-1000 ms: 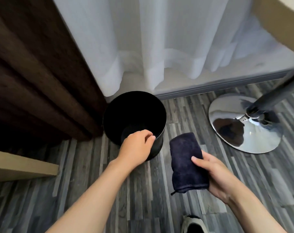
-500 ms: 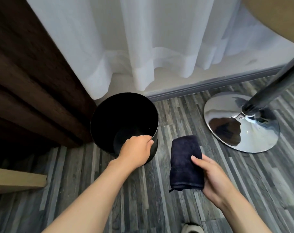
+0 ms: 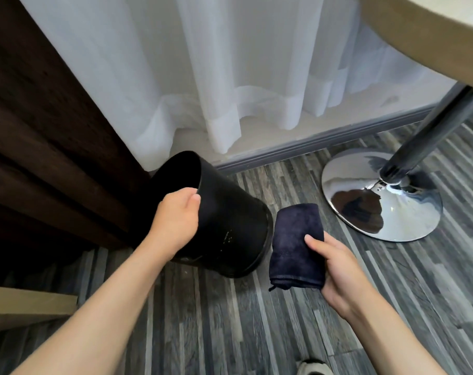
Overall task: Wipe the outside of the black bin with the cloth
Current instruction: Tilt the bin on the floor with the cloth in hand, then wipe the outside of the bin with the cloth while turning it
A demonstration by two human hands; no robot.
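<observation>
The left hand (image 3: 176,220) grips the rim of the tilted, seemingly light, stiff bin (image 3: 230,226); right-hand fingers (image 3: 315,240) pinch the soft cloth (image 3: 295,239).

**One head-worn view, angled down at the floor**

A single wide-angle camera sits on the person's head and looks forward and down. Both forearms enter from the bottom edge, with the left hand (image 3: 176,220) and right hand (image 3: 335,269) close to the lens near mid-frame. The striped floor (image 3: 230,334) fills the lower half and lies near. The top of the frame reaches the white curtain (image 3: 230,63) ahead, a dark wooden panel (image 3: 40,131) at the left, and the underside of a round tabletop (image 3: 433,36) at the upper right. Straight lines bend toward the edges. No second view overlaps this one.
</observation>
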